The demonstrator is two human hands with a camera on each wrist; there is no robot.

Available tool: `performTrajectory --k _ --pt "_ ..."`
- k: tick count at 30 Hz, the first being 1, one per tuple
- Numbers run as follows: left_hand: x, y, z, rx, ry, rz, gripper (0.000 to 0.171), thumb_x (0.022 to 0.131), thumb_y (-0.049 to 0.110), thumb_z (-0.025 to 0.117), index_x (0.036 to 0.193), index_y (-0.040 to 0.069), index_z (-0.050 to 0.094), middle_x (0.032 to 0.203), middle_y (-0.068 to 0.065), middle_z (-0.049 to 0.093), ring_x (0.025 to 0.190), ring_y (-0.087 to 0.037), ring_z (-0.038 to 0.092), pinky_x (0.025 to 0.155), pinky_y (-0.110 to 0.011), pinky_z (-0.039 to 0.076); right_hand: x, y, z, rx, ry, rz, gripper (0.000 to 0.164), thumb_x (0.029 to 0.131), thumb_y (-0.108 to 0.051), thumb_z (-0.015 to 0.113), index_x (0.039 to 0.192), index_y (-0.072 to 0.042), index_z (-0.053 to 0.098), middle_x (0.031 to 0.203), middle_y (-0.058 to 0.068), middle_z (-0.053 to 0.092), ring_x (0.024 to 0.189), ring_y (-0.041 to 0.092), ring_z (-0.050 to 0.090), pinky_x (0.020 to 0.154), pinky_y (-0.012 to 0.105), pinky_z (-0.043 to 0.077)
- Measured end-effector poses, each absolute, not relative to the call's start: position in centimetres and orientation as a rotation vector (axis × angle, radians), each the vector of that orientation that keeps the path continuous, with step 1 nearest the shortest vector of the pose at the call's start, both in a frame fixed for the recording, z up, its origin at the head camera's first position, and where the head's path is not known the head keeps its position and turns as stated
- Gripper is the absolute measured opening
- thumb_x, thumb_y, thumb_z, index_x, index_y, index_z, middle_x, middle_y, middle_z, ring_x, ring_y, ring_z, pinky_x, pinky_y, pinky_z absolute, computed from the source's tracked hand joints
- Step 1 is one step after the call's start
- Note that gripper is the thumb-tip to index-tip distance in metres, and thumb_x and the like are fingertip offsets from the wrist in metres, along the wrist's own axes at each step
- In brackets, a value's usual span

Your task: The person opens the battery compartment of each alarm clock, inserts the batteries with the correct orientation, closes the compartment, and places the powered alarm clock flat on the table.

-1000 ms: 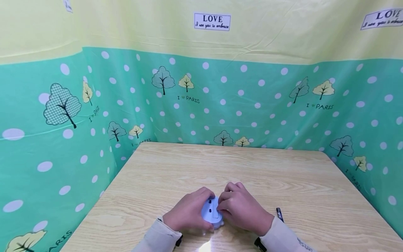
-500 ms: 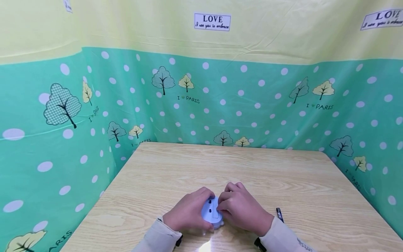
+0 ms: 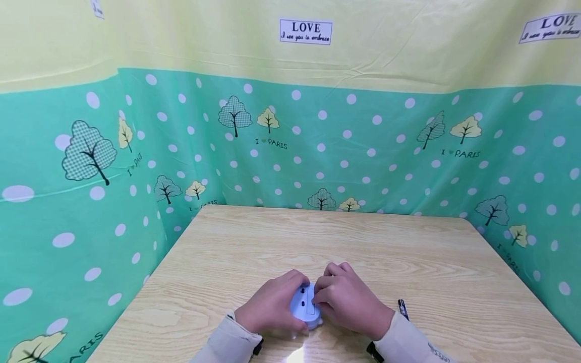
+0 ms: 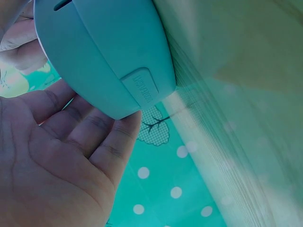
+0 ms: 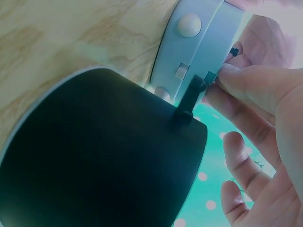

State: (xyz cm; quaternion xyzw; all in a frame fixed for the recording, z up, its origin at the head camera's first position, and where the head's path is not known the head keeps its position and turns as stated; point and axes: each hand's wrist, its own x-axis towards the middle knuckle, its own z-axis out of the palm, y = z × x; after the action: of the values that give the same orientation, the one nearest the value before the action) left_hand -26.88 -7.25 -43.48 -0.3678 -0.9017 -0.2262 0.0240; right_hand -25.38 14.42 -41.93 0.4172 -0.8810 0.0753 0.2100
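Note:
A small round light-blue alarm clock [image 3: 299, 311] lies back side up near the table's front, its two black knobs [image 3: 302, 303] and long battery cover [image 3: 310, 308] facing upward. My left hand [image 3: 274, 302] grips its rim from the left, thumb at the near side and fingers at the far side. From the right, my right hand [image 3: 353, 303] has thumb and forefinger pinched at the clock's edge beside the cover. In the right wrist view its other fingers stand loosely bent, and a round white foot [image 5: 190, 25] shows on the clock's side.
A slim black cylinder [image 3: 402, 308] with light markings lies right of my right hand, partly behind the sleeve. Patterned green and yellow cloth [image 3: 345, 121] hangs behind the wooden table [image 3: 336, 237]. A large dark rounded shape [image 5: 94, 151] blocks much of the right wrist view.

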Motion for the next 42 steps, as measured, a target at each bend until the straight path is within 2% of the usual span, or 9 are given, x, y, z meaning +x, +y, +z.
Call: performTrajectory --k 17,25,35,42 --pt "-27.1 -7.1 -43.8 -1.155 -2.798 -0.720 0.085 0.055 0.047 0.088 0.126 0.020 0.049 0.119 0.012 0.052 0.096 -0.003 0.052 0.080 -0.020 0.046 -25.3 14.8 -42.0 1.154 -2.438 0.200 0.010 0.077 -0.026 0.078 0.084 -0.033 0.076 0.086 -0.018 0.065 0.082 0.008 0.043 0.073 0.030 0.032" --pt "-27.6 -8.2 -43.9 -1.196 -2.874 -0.656 0.109 0.050 0.045 0.090 0.141 0.015 0.037 0.134 0.007 0.046 0.112 -0.005 0.046 0.093 -0.027 0.044 -24.9 14.9 -41.9 1.148 -2.462 0.190 0.011 0.077 -0.027 0.078 0.087 -0.031 0.077 0.089 -0.017 0.065 0.084 0.008 0.045 0.072 0.029 0.030" --pt "-27.9 -9.1 -44.0 -1.208 -2.915 -0.768 0.099 0.051 0.035 0.089 0.137 0.016 0.043 0.122 0.013 0.051 0.101 -0.003 0.049 0.086 -0.024 0.044 -24.0 15.5 -41.8 1.094 -2.453 0.344 0.011 0.082 -0.023 0.071 0.091 -0.028 0.075 0.095 -0.016 0.065 0.088 0.006 0.046 0.073 0.028 0.033" --pt "-27.9 -9.1 -44.0 -1.213 -2.876 -0.791 0.096 0.049 0.037 0.089 0.133 0.017 0.047 0.116 0.013 0.054 0.097 -0.002 0.052 0.086 -0.024 0.046 -23.7 16.8 -41.8 1.010 -2.460 0.378 0.015 0.081 -0.019 0.071 0.090 -0.031 0.074 0.096 -0.017 0.065 0.089 0.006 0.047 0.073 0.031 0.034"
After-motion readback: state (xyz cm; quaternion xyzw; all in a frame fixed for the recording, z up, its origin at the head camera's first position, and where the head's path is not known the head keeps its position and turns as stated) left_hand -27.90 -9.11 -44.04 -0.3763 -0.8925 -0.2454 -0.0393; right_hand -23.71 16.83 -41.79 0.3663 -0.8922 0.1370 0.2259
